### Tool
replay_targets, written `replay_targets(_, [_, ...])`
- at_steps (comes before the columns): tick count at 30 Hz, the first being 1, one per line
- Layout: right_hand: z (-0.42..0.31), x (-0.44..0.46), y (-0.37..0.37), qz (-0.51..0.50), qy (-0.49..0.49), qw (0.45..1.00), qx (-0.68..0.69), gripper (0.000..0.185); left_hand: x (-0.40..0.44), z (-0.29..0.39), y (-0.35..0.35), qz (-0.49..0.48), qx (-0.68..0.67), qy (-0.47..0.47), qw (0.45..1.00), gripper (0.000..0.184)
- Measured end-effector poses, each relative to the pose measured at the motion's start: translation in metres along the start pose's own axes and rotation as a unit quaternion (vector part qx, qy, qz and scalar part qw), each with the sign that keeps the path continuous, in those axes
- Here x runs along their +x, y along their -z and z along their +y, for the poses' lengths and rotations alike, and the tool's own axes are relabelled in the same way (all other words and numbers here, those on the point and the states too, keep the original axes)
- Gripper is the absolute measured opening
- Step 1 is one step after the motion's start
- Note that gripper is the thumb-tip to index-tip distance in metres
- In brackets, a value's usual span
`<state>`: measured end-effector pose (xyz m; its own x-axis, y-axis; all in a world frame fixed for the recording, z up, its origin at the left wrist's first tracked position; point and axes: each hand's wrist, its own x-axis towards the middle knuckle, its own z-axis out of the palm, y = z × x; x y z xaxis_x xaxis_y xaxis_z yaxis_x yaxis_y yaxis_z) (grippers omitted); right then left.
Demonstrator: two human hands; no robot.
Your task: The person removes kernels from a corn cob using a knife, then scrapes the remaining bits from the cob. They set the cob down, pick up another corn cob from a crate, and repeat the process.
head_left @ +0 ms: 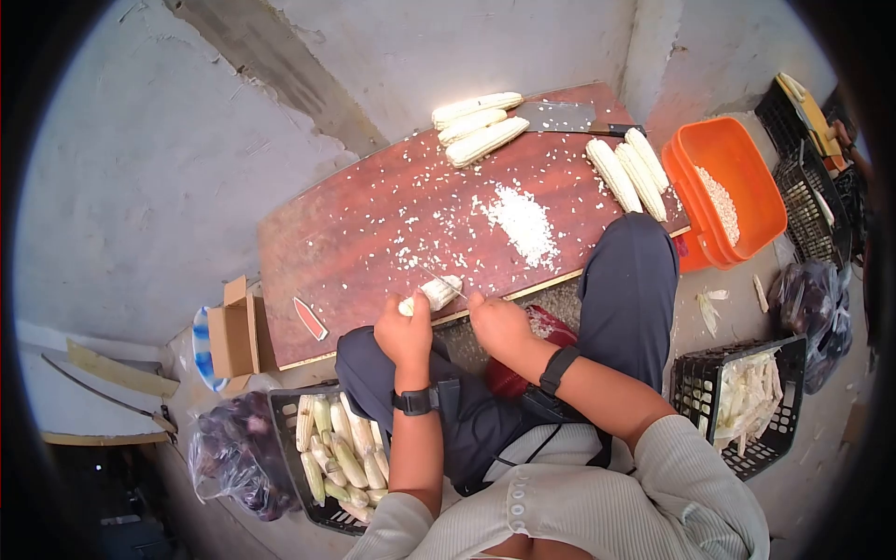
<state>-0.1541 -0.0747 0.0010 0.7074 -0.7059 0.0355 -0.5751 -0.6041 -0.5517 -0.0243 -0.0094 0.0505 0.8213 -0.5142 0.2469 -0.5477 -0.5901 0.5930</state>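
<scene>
My left hand [403, 329] is closed around the lower end of a white corn cob [439, 293], which lies slanted at the table's front edge. Closed too is my right hand [499, 325], just right of the cob, on a thin-bladed knife [441, 281]. Its narrow blade slants across the cob; the handle is hidden in my fingers. Beyond the cob, cut white kernels [523, 224] form a heap on the red-brown table [327, 238], with loose ones scattered around.
Whole cobs [481, 131] lie beside a cleaver [565, 117] at the back, and more cobs [630, 173] at the right. An orange bucket [695, 159] contains kernels. Crates of corn [341, 448] and husks [747, 401] flank my legs. A cardboard box [231, 336] stands left.
</scene>
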Motion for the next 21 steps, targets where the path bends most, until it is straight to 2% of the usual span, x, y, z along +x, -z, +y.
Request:
replay_targets(4, [0.005,0.018,-0.015,-0.007,-0.002,1.0,-0.003,0.019,0.002,0.0,-0.003,-0.002,-0.013,0.0,1.0,0.037])
replay_targets(7, [0.023,0.038,-0.031,-0.022,0.024,0.998,-0.053,0.013,-0.006,0.01,0.002,-0.03,0.031,-0.022,0.999,0.035])
replay_targets(10, [0.03,0.043,-0.028,-0.033,0.04,0.998,-0.038,0.017,-0.005,-0.005,-0.002,0.03,-0.022,0.01,0.999,0.037])
replay_targets(11, [0.029,0.042,-0.028,-0.053,0.014,0.998,-0.03,0.017,0.0,-0.011,-0.003,-0.004,0.005,0.044,0.999,0.039])
replay_targets(13, [0.028,0.045,-0.022,-0.087,-0.037,0.995,-0.015,0.018,-0.003,-0.007,-0.002,0.021,-0.006,0.04,0.999,0.04])
replay_targets(16, [0.031,0.03,-0.012,-0.02,-0.048,0.998,0.034,0.018,-0.003,-0.004,-0.002,0.034,-0.017,0.043,0.998,0.041])
replay_targets(19, [0.025,0.004,0.004,0.027,-0.003,0.999,0.036,0.014,-0.003,0.001,0.001,0.021,-0.014,0.065,0.998,0.042])
replay_targets(21, [0.014,-0.016,0.019,0.013,0.01,1.0,0.003,0.017,-0.002,0.001,0.002,0.005,-0.016,0.082,0.996,0.043])
